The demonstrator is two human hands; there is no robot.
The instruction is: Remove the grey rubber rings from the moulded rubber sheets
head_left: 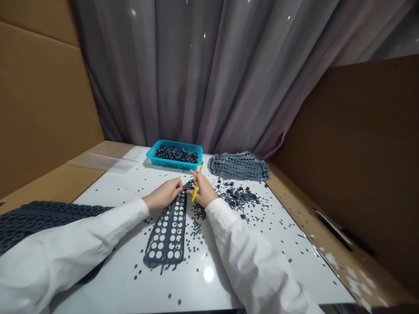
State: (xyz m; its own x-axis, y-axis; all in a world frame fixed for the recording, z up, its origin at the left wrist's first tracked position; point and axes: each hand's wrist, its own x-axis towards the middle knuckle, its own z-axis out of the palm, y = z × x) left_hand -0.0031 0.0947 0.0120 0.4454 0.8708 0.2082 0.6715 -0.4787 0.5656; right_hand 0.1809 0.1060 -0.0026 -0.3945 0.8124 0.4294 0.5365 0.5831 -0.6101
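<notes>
While your left hand [165, 193] pinches the far end of the holed sheet [168, 229], your right hand [203, 190] holds a yellow pen [195, 192]. The sheet stops before the near edge of the table [131, 292]; beyond, the blue basket [175, 165] contains black pieces [175, 153].

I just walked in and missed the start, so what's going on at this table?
A person's left hand is at the far end of a dark perforated sheet. There too, the right hand holds a yellow pen-like tool. Small dark discs lie scattered across the white table. Beyond the hands, a turquoise basket holds dark pieces.
</notes>
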